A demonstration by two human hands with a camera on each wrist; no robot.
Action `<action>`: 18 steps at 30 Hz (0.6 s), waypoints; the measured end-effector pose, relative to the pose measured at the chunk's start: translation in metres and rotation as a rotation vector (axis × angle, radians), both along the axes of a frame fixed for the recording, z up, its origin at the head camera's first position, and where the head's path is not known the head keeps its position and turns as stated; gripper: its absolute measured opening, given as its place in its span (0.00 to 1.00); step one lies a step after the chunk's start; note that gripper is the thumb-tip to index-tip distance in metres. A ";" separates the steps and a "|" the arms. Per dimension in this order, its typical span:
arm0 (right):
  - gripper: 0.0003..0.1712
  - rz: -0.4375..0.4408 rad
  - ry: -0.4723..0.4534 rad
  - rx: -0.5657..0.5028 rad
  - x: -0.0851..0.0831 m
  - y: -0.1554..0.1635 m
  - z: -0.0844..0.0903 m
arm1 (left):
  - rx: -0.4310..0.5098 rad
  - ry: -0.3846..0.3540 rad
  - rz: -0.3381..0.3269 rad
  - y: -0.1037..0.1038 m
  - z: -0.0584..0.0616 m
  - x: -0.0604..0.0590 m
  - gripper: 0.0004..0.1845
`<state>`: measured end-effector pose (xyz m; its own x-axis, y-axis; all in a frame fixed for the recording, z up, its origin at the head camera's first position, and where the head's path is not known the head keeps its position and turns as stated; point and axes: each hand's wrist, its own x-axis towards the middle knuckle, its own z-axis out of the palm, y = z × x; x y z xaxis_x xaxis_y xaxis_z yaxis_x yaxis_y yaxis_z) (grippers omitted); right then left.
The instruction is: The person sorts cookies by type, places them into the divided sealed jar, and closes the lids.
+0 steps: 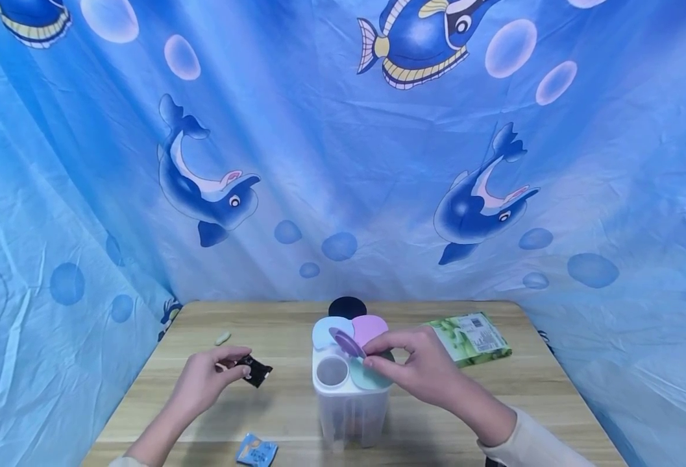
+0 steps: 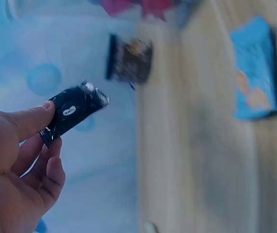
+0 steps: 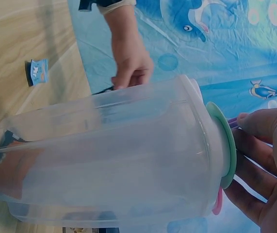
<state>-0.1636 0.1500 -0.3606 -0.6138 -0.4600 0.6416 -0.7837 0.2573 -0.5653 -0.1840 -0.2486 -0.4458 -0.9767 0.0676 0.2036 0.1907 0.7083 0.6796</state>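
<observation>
My left hand pinches a small black wrapped packet between thumb and fingers, above the table left of the container. A clear plastic container with a white top stands mid-table. Thumb and fingers of my right hand hold a purple lid, tilted up beside an uncovered round opening at the front left. Pale blue, pink and green lids cover the other compartments. Through the wall, an orange-brown packet shows low inside.
A blue packet lies near the front. Behind the container stands a brown jar with a black lid. A green printed bag lies back right, a small pale piece back left. A blue curtain surrounds the table.
</observation>
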 end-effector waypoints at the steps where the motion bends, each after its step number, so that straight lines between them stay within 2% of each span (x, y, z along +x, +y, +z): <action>1: 0.07 -0.001 -0.003 0.001 0.000 0.000 0.000 | 0.010 0.009 -0.012 0.004 0.005 0.001 0.16; 4: 0.06 -0.003 -0.006 0.004 0.000 0.001 0.000 | 0.044 0.044 -0.046 0.016 0.022 0.004 0.14; 11: 0.06 -0.005 -0.013 0.005 -0.001 0.001 -0.001 | 0.087 0.185 -0.110 0.047 0.061 0.015 0.13; 16: 0.08 -0.003 -0.008 0.001 -0.001 0.001 -0.001 | 0.198 0.218 -0.128 0.067 0.082 0.028 0.15; 18: 0.08 -0.006 -0.013 0.002 -0.001 0.001 -0.001 | 0.249 0.234 -0.158 0.074 0.089 0.033 0.15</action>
